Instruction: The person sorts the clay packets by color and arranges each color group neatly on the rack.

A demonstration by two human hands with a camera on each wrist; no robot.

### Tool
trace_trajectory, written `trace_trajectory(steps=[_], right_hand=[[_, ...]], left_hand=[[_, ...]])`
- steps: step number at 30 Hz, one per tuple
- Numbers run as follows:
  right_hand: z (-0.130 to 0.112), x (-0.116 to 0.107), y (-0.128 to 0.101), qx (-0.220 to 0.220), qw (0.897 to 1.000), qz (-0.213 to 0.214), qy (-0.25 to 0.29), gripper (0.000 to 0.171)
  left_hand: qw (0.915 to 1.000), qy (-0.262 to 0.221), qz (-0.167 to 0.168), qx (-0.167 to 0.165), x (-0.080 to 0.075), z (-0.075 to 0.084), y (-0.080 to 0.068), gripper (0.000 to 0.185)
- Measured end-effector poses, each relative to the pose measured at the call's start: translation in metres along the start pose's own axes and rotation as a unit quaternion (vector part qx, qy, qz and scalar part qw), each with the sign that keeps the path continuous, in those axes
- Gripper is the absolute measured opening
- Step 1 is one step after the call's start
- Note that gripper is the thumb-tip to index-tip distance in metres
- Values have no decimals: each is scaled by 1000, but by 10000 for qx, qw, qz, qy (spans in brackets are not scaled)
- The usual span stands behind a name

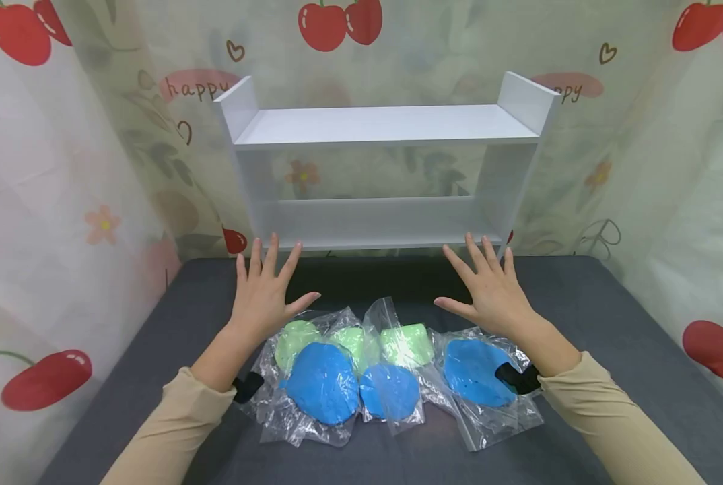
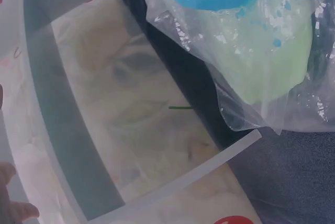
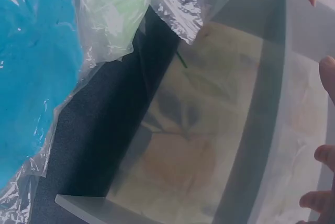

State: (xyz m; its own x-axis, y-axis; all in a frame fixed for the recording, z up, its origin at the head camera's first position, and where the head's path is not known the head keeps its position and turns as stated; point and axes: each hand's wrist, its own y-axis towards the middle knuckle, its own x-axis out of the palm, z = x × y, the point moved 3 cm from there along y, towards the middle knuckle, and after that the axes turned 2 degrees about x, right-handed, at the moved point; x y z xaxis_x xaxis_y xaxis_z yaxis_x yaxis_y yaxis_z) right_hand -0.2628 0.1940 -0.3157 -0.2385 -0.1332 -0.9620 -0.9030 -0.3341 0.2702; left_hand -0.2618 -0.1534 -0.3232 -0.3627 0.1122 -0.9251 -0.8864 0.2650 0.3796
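I hold both hands flat and released, fingers spread, gripping nothing: my left hand point(image 1: 268, 289) and right hand point(image 1: 489, 286) hover above the dark counter point(image 1: 610, 303). Just behind my wrists lie clear bags of blue and green clay point(image 1: 361, 370). Just beyond my fingertips stands the white shelf point(image 1: 386, 128).

Glossy, crinkled clear plastic bags point(image 1: 337, 377) around matt blue and green dough; smooth white matt shelf point(image 1: 386, 128); grey woven tabletop point(image 1: 610, 296).
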Motion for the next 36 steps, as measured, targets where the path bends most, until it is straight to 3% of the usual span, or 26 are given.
trace_trajectory(steps=[4, 9, 14, 17, 22, 29, 36], right_hand=[[-1, -5, -3, -106, 9998, 17, 171, 88], [1, -12, -10, -274, 9978, 36, 599, 83], [7, -14, -17, -159, 9926, -272, 1175, 79], [13, -13, -22, -72, 9888, -407, 1437, 77], [22, -6, -27, -77, 9843, -575, 1666, 70], [38, 12, -34, -245, 9773, -676, 1993, 58], [55, 31, -45, -253, 9667, -928, 2370, 60]], left_hand=[[9999, -134, 57, -7, -5, -2, -1, 89], [9963, -704, 496, -49, -17, -12, -2, 83], [9788, -1594, 1241, -326, -29, -29, 1, 67], [9662, -2061, 1421, -622, -34, -39, 6, 62], [9447, -2876, 1190, -1028, -30, -50, 16, 66], [9063, -3949, 879, -1223, -18, -54, 32, 69], [8922, -4277, 758, -1235, -6, -53, 43, 64]])
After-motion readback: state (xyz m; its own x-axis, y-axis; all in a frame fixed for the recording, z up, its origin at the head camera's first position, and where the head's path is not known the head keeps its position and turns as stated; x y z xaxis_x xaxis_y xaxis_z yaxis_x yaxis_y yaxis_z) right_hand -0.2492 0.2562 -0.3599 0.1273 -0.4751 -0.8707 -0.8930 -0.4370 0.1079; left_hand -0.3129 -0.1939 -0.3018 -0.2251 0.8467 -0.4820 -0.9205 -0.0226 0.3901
